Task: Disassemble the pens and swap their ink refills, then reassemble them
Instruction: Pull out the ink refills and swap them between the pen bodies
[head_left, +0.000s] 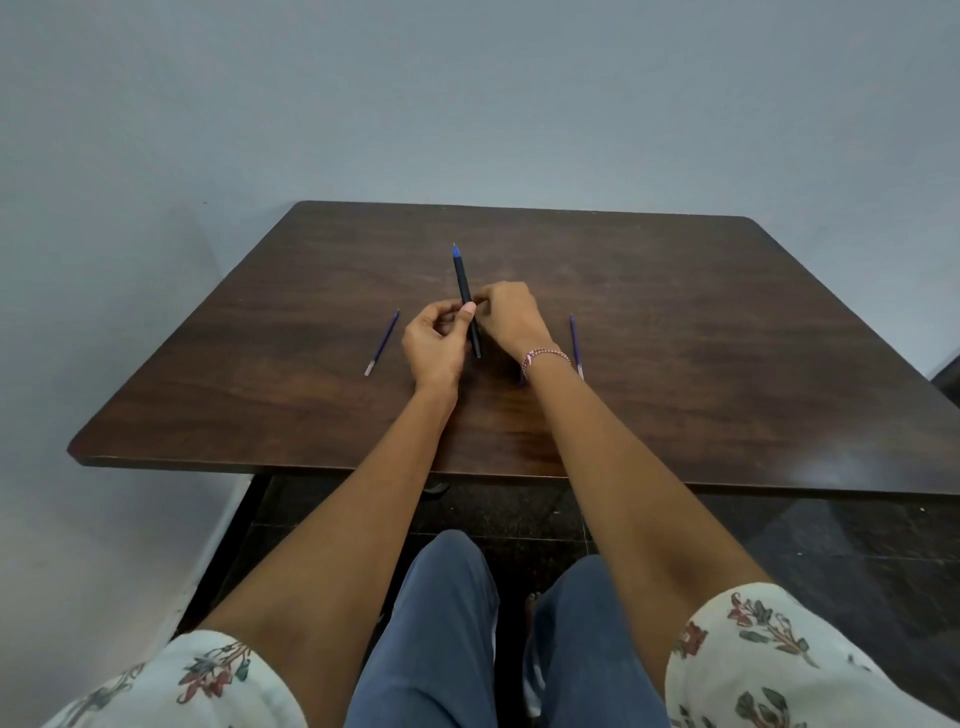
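both hands (435, 343) (506, 317) hold a black pen (464, 283); two refills (382, 343) (574, 340) flank them.

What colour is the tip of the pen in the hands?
The tip is blue, on a black pen; the head view shows it best.

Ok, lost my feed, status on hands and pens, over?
Left hand and right hand both grip black pen, blue tip pointing away. Left refill and right refill lie loose on table, flanking hands. Neither in the way.
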